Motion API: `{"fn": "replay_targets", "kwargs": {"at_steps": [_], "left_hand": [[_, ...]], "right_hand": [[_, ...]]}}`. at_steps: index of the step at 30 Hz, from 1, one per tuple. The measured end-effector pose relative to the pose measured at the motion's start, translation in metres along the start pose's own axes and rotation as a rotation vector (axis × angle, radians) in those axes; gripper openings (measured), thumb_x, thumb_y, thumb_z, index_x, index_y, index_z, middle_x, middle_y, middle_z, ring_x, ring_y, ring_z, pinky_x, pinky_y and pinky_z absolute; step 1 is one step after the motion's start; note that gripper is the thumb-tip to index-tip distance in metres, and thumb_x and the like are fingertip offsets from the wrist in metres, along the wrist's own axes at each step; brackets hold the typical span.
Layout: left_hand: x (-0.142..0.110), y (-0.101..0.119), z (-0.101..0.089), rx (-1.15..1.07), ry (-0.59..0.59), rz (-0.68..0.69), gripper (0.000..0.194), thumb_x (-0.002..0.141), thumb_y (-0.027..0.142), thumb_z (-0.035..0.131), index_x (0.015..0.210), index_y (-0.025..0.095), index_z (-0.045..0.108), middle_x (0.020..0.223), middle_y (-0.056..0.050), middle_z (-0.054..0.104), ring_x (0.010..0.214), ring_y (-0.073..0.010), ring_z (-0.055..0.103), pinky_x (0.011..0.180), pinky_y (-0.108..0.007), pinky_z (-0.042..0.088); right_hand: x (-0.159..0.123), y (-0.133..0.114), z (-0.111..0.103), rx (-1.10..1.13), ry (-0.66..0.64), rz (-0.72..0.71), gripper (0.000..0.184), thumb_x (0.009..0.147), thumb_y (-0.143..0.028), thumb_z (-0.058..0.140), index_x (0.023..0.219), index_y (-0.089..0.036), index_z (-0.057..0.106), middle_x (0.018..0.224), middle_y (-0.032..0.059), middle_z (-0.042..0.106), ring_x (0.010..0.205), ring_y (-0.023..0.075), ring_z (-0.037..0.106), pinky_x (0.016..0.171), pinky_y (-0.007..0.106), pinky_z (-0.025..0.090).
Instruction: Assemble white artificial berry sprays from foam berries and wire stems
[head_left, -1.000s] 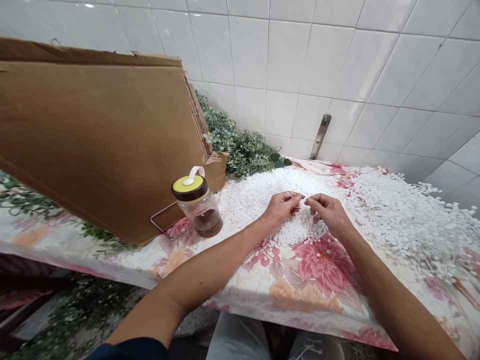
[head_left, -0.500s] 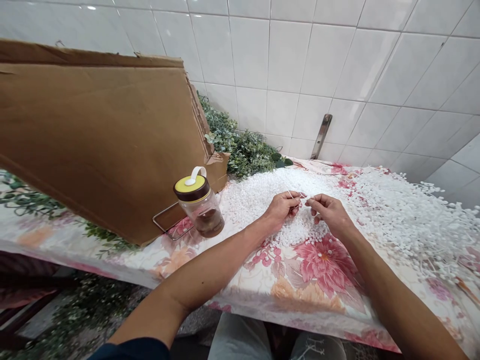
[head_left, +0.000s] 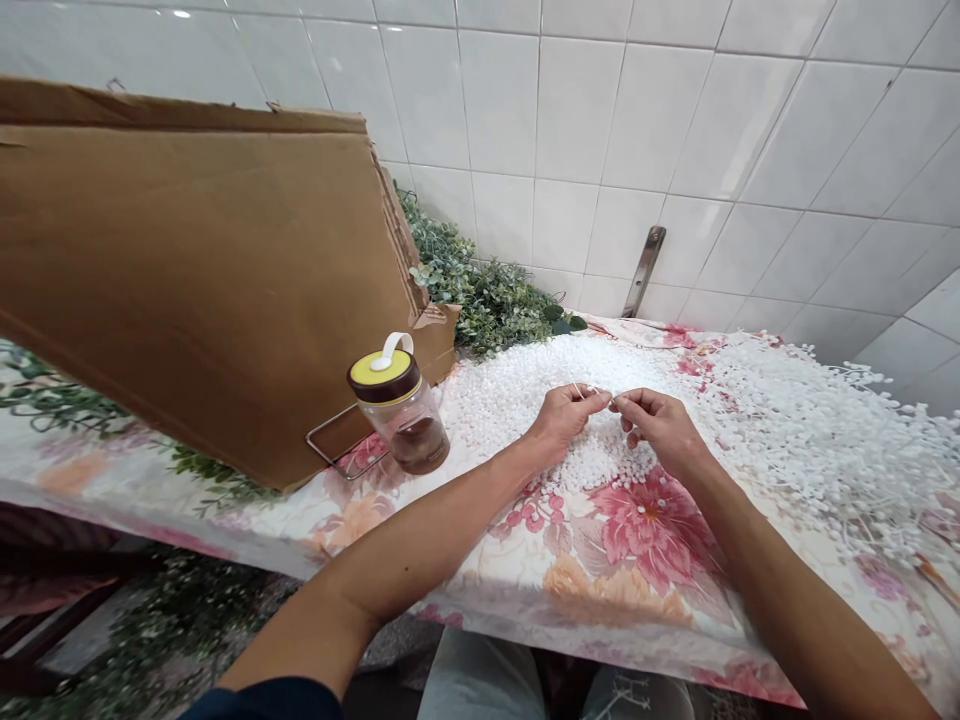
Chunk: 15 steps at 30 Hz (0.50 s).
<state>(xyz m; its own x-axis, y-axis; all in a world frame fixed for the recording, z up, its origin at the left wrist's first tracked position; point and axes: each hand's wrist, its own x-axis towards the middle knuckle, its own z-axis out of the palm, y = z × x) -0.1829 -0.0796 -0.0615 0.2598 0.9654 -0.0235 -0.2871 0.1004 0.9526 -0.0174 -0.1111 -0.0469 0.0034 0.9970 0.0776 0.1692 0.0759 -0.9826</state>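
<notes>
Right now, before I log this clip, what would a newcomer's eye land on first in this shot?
The heap of tiny white beads on thin stems spread over the floral cloth stands out most, with the left hand and right hand meeting above it at the centre. To the left looms a large brown cardboard sheet, with a jar with a yellow lid standing in front of its lower corner.

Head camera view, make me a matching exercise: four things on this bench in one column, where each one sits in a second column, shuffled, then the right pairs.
Things:
1. jar with yellow lid
2. metal strip
3. green leafy sprigs
4. white beaded stems

Places:
A. fixed to the white tiled wall
B. heaped over the floral cloth
C. standing beside the cardboard sheet
D. bunched at the wall's foot

Pairs: 1-C, 2-A, 3-D, 4-B
</notes>
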Motion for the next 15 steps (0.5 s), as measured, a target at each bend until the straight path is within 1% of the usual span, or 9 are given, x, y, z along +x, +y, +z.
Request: {"fn": "replay_targets", "kwargs": {"at_steps": [3,5,7,11,15], "left_hand": [[0.0,-0.002,0.001,0.026,0.024,0.061,0.031,0.064,0.039,0.088,0.075,0.014,0.073,0.066,-0.001,0.063,0.059,-0.0097,0.048,0.059,-0.027,0.035],[0.0,-0.003,0.001,0.053,0.026,0.104,0.028,0.063,0.037,0.087,0.075,0.014,0.075,0.073,-0.004,0.068,0.068,-0.0128,0.055,0.067,-0.028,0.04],[0.002,-0.006,0.001,0.092,0.028,0.142,0.027,0.064,0.037,0.087,0.075,0.014,0.076,0.076,-0.004,0.07,0.072,-0.0142,0.057,0.07,-0.028,0.041],[0.005,-0.012,-0.002,0.198,0.043,0.195,0.028,0.072,0.042,0.081,0.077,0.014,0.077,0.075,-0.004,0.071,0.069,-0.0139,0.055,0.068,-0.028,0.039],[0.008,-0.016,-0.005,0.295,0.066,0.231,0.029,0.075,0.044,0.079,0.079,0.015,0.078,0.074,-0.003,0.071,0.068,-0.0141,0.055,0.067,-0.028,0.038]], "right_hand": [[0.001,0.002,-0.003,-0.005,-0.038,0.006,0.043,0.076,-0.059,0.08,0.08,-0.017,0.07,0.062,-0.0011,0.058,0.051,0.0112,0.05,0.045,0.026,0.047],[0.002,0.003,-0.004,-0.016,-0.059,0.013,0.043,0.075,-0.058,0.081,0.08,-0.017,0.069,0.061,-0.0016,0.059,0.048,0.0109,0.051,0.044,0.026,0.046],[0.003,0.005,-0.004,-0.027,-0.065,0.018,0.042,0.075,-0.057,0.081,0.08,-0.017,0.069,0.061,-0.0017,0.059,0.047,0.0106,0.051,0.044,0.026,0.046],[0.003,0.007,-0.004,-0.04,-0.047,-0.004,0.042,0.077,-0.057,0.08,0.084,-0.017,0.07,0.062,-0.0011,0.06,0.05,0.0115,0.053,0.045,0.025,0.048],[0.002,0.008,-0.004,-0.142,0.02,-0.055,0.041,0.082,-0.058,0.075,0.087,-0.017,0.07,0.064,-0.0008,0.061,0.049,0.012,0.055,0.044,0.026,0.049]]}}
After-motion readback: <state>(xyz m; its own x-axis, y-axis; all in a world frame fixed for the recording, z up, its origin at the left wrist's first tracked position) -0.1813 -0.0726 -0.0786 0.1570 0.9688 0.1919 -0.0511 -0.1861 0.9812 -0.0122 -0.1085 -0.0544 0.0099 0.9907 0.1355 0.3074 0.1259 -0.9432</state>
